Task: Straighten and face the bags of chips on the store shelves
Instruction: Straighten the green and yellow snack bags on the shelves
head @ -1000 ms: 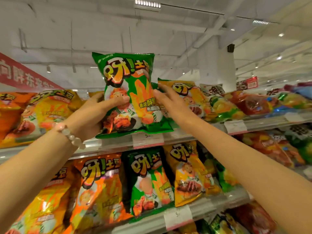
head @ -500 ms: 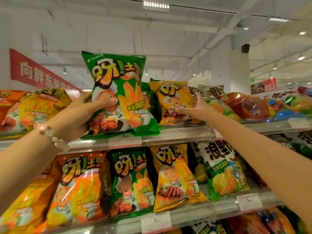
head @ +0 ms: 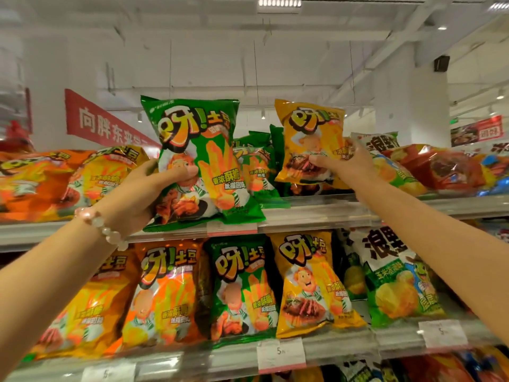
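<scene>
Head view, the only one I have: my left hand [head: 143, 194] grips a green bag [head: 197, 164] of chips by its left edge, thumb across the front, fingers behind; the bag stands upright, face out, with its bottom on the front lip of the top shelf [head: 316, 213]. My right hand [head: 340, 164] pinches a yellow bag [head: 309, 142] by its lower right part, thumb on the front, and the bag is tilted a little, seemingly held just above the shelf, though I cannot tell if its bottom edge touches. More green bags [head: 260, 164] slump between the two, behind them. To the left, orange bags [head: 68, 180] lie flat and leaning; to the right, a white and green bag [head: 385, 155] sits just beside my right hand. The lower shelf [head: 225, 357] looks mostly faced, price tags [head: 281, 354] along its rail. Risks, my judgement: the green bag is puffy and hangs over the lip, so letting go too early could tip it forward off the shelf. The one-corner pinch on the yellow bag could let it twist or slip. Pushing it in could knock the slumped bags behind further over.
</scene>
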A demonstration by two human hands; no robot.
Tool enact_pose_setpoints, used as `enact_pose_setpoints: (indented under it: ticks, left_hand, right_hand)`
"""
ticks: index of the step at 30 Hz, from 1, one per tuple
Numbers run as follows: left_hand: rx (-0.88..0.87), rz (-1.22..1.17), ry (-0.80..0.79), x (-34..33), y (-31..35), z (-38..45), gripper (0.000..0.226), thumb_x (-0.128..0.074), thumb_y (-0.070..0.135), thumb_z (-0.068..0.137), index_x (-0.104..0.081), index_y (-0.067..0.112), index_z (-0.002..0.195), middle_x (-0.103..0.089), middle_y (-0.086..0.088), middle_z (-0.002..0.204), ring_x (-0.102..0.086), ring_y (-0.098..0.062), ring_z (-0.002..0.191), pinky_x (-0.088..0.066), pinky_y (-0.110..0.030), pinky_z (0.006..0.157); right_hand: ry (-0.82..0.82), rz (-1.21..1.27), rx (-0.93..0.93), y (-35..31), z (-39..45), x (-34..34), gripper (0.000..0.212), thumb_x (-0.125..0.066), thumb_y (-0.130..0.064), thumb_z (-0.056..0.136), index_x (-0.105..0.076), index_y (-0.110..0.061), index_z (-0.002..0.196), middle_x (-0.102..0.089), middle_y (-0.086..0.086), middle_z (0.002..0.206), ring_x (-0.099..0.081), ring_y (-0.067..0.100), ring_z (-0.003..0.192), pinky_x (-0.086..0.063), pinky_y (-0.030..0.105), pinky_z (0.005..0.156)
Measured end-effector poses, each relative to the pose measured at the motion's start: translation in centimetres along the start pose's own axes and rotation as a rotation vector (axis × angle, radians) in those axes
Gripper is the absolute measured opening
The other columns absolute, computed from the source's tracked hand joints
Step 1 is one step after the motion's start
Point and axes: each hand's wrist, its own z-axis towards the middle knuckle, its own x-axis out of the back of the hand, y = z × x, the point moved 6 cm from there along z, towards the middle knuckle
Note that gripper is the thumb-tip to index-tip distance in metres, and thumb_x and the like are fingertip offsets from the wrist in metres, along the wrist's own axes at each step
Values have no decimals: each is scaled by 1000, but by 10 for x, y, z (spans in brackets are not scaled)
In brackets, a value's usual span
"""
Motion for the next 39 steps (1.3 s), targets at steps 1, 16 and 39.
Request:
enact_pose_setpoints:
  ticks: [1,16,39]
  left_hand:
    - [-9,-3,4,4,2,0,93,-90,46,43,-57,19,126,-72,0,111,-69,-18,100,-56,-30,75]
    - [71,73,218,202,-8,-24,66,-77,54,74,-56,24,129,-48,-26,136,-39,-60,122,-27,-83,87]
    - [66,-43,62,144,0,-52,52,-68,26,73,-59,12,123,-72,-8,109,-70,-25,97,-59,-31,74]
  right_hand:
    - [12,8,29,-9,-2,-2,89,-82,-37,67,-35,-17,140,-50,-1,127,-49,12,108,-42,29,93]
    - [-167,-92,185,-121,-36,-171,99,-79,-65,56,-40,-24,137,-56,-3,129,-54,19,116,-46,43,99]
    - [-333,-337,16,-85,-65,-259,94,-52,-65,84,-13,-12,151,-29,18,150,-34,37,135,-36,47,108]
